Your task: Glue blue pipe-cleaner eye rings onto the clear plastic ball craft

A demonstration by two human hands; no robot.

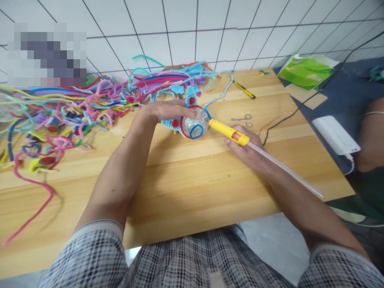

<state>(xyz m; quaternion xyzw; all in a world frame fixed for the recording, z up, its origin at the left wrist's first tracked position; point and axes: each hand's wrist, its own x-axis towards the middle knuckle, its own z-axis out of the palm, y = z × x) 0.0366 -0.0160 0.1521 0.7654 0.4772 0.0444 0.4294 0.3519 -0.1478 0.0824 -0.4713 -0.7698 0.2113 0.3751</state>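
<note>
My left hand [169, 111] grips a pipe-cleaner craft [195, 124] above the table. The craft has a clear rounded front with a blue ring, a red rim and light-blue pointed parts bearing red ovals. In my right hand [244, 146] is a yellow glue gun [229, 131], its tip at the right side of the clear front. A long translucent glue stick [285, 170] sticks out of its back end. Whether the tip touches the craft I cannot tell. A light-blue pipe cleaner [220, 96] curls behind the craft.
Many coloured pipe cleaners [99, 100] heap along the table's back and left. Small scissors [243, 119] and a yellow utility knife [244, 89] lie on the right. A black cable [288, 114] crosses the table's right edge. Beyond are a white power bank [336, 135], a green packet [307, 72] and another person's arm [372, 136].
</note>
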